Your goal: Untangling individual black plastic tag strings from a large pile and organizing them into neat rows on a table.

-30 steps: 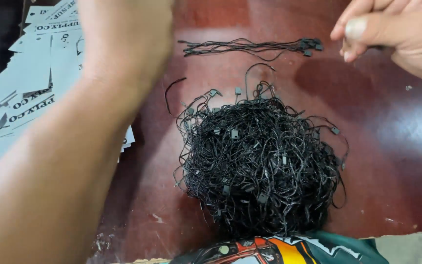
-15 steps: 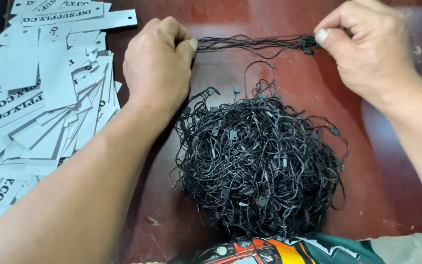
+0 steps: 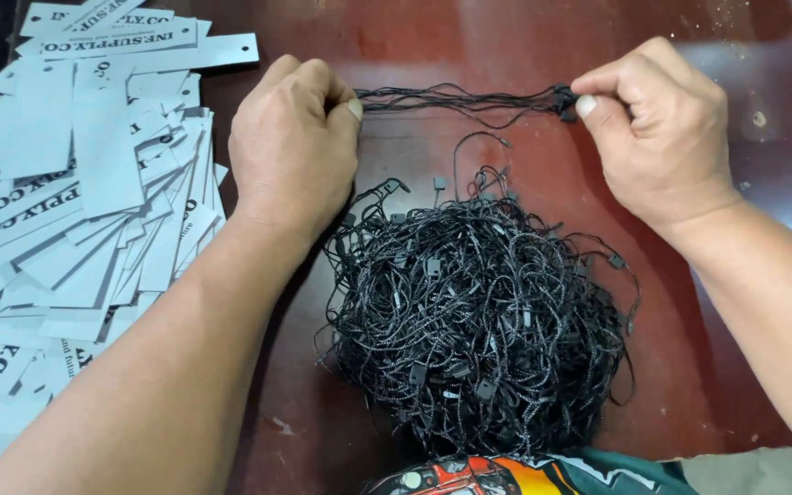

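Stretching a small bundle of black tag strings (image 3: 456,96) taut at 12 o'clock, left hand (image 3: 291,147) and right hand (image 3: 662,137) each pinch an end, above the tangled string heap (image 3: 478,321); paper tags (image 3: 75,211) lie at 9 o'clock.

Glossy red-brown table (image 3: 744,302) (matt black cords (image 3: 478,330))

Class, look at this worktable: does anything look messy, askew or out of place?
Two things. The black string loops lie in one tangled heap mid-table, and the white card tags on the left are fanned askew. Only the small bundle stretched between left hand and right hand lies straight.
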